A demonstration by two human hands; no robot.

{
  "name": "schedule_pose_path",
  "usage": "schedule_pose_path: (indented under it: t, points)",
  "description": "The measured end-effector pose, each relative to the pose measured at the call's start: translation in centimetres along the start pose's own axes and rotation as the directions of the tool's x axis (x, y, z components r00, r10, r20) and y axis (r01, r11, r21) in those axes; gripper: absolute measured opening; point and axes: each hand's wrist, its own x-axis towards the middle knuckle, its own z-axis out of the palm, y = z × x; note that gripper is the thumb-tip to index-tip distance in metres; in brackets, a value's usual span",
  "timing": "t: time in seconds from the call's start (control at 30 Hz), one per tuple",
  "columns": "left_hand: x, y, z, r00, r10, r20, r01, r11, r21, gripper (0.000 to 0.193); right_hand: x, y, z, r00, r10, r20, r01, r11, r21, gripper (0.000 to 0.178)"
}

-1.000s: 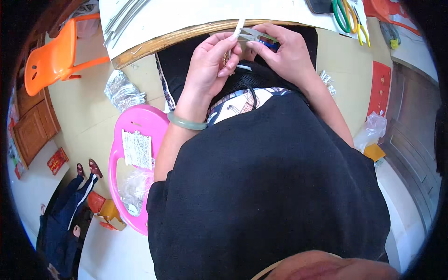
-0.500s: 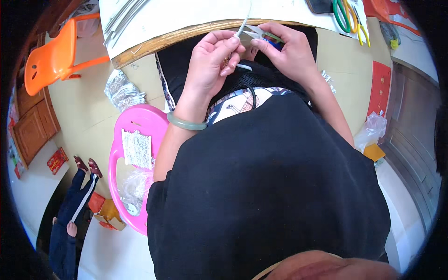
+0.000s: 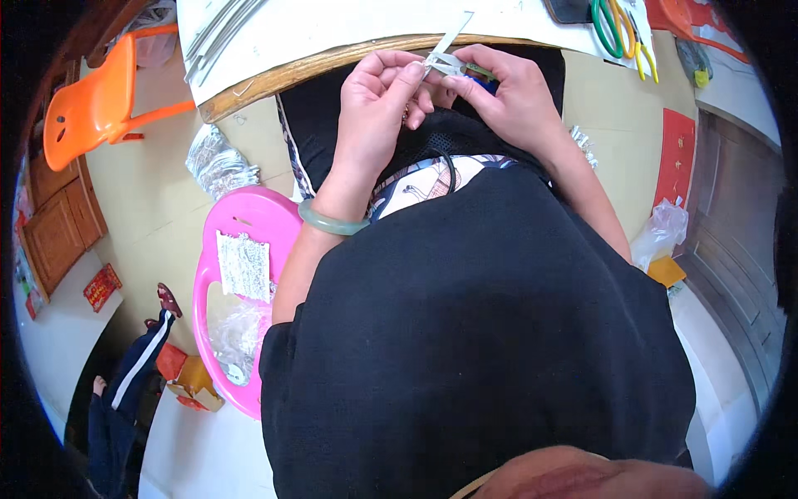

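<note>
L hand (image 3: 371,100): thumb + index fingers closed in a pinch on lower end of white strip (image 3: 454,33); other fingers loosely curled, w/ gold-coloured bits (image 3: 407,111) partly hidden beneath.
R hand (image 3: 519,90): fingers bent around hand tool (image 3: 451,61), metal tips pointing L at strip's lower end; can't tell if touching or just beside.
Strip: btwn hands, slanting far + R, free end over white-topped counter (image 3: 287,68).
L wrist: pale green bangle (image 3: 334,221).
Counter, far L: bundle of grey strips (image 3: 220,37).
Counter, far R: coloured-handle tools (image 3: 603,35), nr dark flat item (image 3: 571,10).
L of forearm: pink stool (image 3: 262,204) w/ white trim (image 3: 243,264) on top.
Floor, L: silvery bundle (image 3: 218,162), nr orange chair (image 3: 91,108).
Near L: person (image 3: 125,399) in dark clothes, white-striped leg.
</note>
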Motion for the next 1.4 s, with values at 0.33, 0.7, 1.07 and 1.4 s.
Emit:
schedule_pose_path:
  t: [0.33,0.7,1.07,1.4]
  points:
    - [0.0,0.1,0.3,0.997,0.033,-0.067,-0.029,0.998,0.059,0.020,0.1,0.2,0.0,0.990,0.101,-0.099,-0.067,0.952,0.300,0.030]
    - [-0.2,-0.2,0.7,0.987,0.113,-0.111,-0.063,0.924,0.378,0.025,0.7,0.6,1.7,0.994,0.109,-0.033,-0.099,0.971,0.216,0.019]
    - [-0.2,-0.1,0.6,0.990,0.060,-0.129,-0.019,0.955,0.297,0.014,0.6,0.9,2.1,0.985,0.151,0.086,-0.172,0.922,0.346,0.024]
    - [-0.2,-0.2,0.2,0.992,0.024,-0.126,0.005,0.975,0.224,0.013,0.3,0.8,1.5,0.989,0.142,0.030,-0.144,0.936,0.320,0.018]
